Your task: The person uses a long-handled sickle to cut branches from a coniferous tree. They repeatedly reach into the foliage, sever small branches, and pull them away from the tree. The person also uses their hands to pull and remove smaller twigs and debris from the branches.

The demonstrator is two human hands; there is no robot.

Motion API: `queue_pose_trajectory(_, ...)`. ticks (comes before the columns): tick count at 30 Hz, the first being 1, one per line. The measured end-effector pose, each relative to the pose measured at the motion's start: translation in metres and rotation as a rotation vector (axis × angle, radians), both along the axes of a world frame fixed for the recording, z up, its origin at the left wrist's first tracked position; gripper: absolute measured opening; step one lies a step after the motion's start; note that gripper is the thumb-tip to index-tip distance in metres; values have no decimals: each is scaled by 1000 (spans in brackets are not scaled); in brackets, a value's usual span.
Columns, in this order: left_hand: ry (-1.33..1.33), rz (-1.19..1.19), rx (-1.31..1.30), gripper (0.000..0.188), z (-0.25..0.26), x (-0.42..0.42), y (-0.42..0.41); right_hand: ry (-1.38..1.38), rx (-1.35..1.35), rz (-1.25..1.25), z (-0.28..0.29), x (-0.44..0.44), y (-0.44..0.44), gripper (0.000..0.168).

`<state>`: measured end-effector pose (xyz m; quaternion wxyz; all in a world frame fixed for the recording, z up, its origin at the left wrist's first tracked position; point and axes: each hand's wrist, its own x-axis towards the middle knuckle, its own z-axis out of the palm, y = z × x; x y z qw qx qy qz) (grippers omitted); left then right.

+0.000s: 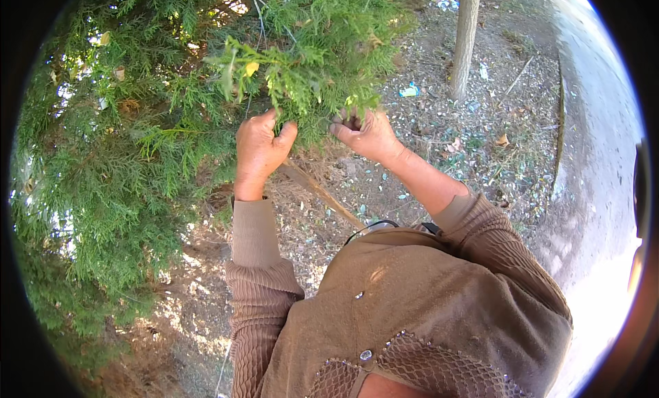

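My left hand (265, 138) is curled around green scale-leaved foliage of an evergreen conifer (195, 89), with leaf sprays showing between thumb and forefinger. To its right, at the outer edge of the same foliage, my right hand (366, 131) has its fingers bent in around the tip of a conifer sprig (309, 89). Leaves partly cover the fingertips of both hands. One yellow leaf (252, 69) rests on the sprays above my hands. Below my left hand, a brown wooden stick (324, 192) slants down towards my waist.
A slim tree trunk (466, 42) rises at the upper right. Litter, including a blue-green wrapper (410, 90), and dry leaves lie on the bare soil (437, 140). Beyond a low edge (560, 120) runs a pale paved path (597, 140). Dense conifer branches fill the left side.
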<state>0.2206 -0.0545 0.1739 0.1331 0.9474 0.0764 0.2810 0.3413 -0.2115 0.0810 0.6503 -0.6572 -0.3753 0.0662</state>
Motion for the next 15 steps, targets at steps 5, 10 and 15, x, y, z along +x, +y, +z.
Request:
queue_pose_trajectory(5,5,19,16,28,-2,5,-1,-172,-121,-79,3,7,0,16)
queue_pose_trajectory(10,-73,-21,19,27,-6,7,5,-360,-192,-212,-9,15,4,15)
queue_pose_trajectory(15,-12,-17,7,25,-2,6,10,-305,-252,-128,-20,17,-7,15)
